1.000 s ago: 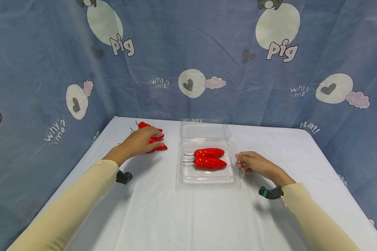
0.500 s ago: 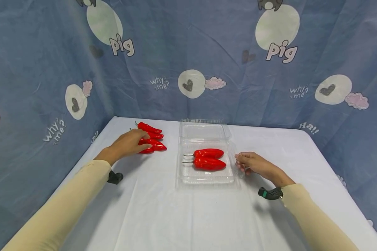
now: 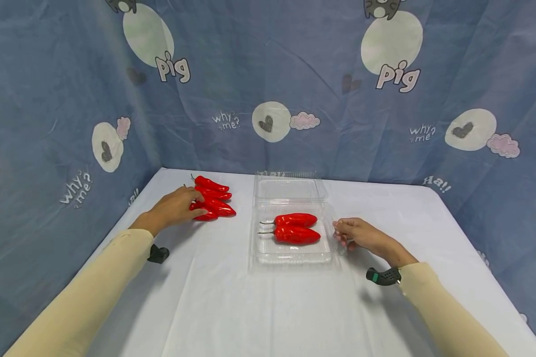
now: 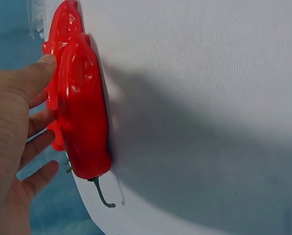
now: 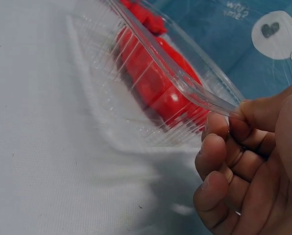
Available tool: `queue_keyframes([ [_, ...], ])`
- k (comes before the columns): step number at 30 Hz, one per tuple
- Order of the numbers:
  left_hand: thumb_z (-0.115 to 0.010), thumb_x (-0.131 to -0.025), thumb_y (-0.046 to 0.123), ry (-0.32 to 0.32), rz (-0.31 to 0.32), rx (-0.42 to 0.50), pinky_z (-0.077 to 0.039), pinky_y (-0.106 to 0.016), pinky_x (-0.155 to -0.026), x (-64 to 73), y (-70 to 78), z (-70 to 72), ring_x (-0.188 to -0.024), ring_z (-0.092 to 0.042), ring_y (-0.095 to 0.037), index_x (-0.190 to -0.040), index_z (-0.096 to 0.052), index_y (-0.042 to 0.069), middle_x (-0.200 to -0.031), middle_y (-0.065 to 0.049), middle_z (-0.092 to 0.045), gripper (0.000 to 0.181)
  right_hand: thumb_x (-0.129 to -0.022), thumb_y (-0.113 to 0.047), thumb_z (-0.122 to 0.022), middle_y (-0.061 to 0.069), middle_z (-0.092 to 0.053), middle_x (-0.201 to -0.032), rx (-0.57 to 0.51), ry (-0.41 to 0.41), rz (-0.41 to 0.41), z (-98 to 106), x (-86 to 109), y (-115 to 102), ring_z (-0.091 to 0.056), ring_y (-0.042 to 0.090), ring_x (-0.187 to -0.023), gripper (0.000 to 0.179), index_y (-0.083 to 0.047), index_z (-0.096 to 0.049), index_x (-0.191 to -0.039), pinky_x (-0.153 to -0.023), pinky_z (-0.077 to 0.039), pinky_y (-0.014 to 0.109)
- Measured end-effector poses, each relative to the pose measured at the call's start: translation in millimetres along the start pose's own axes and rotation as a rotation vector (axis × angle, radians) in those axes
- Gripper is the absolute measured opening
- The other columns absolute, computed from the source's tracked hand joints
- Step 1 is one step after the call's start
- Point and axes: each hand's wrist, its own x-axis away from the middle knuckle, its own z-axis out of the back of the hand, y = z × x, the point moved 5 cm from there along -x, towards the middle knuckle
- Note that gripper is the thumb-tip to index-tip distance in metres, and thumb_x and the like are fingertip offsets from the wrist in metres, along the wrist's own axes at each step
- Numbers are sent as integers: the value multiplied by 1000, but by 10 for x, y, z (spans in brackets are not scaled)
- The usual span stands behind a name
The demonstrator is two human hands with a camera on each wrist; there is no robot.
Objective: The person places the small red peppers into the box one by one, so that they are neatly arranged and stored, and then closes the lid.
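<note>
A white-covered table [image 3: 232, 302] bears a clear plastic container [image 3: 295, 258], its lid [image 3: 290, 189] open; the right hand [image 3: 362, 235] pinches the rim; the left hand [image 3: 174, 206], fingers spread, is at the loose peppers [image 3: 221, 207], contact unclear; these overlap left of the container, glossy red and tapered, one showing a curved green stem [image 4: 100, 192]; two boxed peppers [image 3: 297, 235] lie side by side; since a second ago, the left hand has drawn back leftward, uncovering more red, the right hand unmoved.

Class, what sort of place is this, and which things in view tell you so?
Probably a staged filming corner: printed blue cloth hangs behind and beside a white-covered table, and two wrist-worn black devices show.
</note>
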Motion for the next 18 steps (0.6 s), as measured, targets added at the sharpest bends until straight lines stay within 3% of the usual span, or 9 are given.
queue_keyframes([
  [12, -82, -84, 37, -40, 44, -23, -51, -59, -96, 24, -66, -87, -133, -42, -41, -128, -66, 9, -144, -22, -49, 55, -109, -30, -45, 5, -56, -80, -2, -5, 6, -4, -10, 11, -53, 16, -73, 34, -2, -56, -93, -64, -44, 31],
  [18, -82, -84, 38, -63, 26, -53, -45, -61, -102, 24, -77, -175, -131, -46, -40, -130, -65, 10, -141, -19, -55, 57, -109, -32, -45, 4, -56, -80, 8, -7, 3, 1, -11, 14, -53, 16, -73, 34, -4, -56, -92, -65, -45, 31],
])
